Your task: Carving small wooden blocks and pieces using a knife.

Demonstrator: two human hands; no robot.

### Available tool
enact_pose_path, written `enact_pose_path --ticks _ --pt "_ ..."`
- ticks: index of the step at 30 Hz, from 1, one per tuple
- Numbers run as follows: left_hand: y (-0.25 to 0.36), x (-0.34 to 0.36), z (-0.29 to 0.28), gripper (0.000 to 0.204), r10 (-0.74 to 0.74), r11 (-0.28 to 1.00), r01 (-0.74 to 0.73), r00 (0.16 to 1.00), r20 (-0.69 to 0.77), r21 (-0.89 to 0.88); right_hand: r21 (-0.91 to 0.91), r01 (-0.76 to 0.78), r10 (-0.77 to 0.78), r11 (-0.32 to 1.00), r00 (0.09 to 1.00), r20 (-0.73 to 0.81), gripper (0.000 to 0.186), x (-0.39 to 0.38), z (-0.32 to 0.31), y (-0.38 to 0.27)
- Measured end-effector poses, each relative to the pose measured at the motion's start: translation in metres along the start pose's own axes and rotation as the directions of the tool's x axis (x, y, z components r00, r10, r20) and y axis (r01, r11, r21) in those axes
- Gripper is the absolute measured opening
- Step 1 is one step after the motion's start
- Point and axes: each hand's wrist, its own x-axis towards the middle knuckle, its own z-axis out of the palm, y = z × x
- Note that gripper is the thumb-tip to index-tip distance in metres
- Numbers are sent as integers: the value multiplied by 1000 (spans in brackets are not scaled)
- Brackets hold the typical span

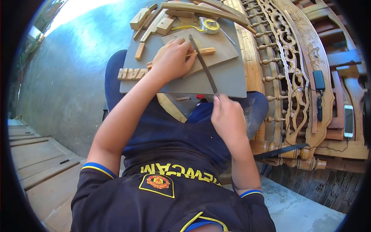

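My left hand [173, 60] presses a small wooden piece [204, 51] flat against a thin wooden sheet [224, 50] lying on a grey board [232, 79] across my lap. My right hand [228, 116] grips the near end of a long dark metal file [203, 63]. The file runs up and left, and its far tip lies over the small wooden piece beside my left fingers.
Wood offcuts [154, 21] and a yellow tape measure [210, 25] lie at the board's far end. Carved wooden letters [131, 73] hang at its left edge. Carved furniture with spindles [290, 65] stands to the right, with two phones [348, 120] on it. Wooden planks [42, 162] lie lower left.
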Motion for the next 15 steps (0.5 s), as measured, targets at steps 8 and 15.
enact_pose_path --ticks 8,15 --pt "1 -4 -3 18 -74 997 74 997 13 31 -43 4 -1 999 997 75 26 49 17 -6" --pt "-2 -1 1 18 -30 999 30 1000 -5 19 8 -45 44 999 998 38 26 -11 -7 5"
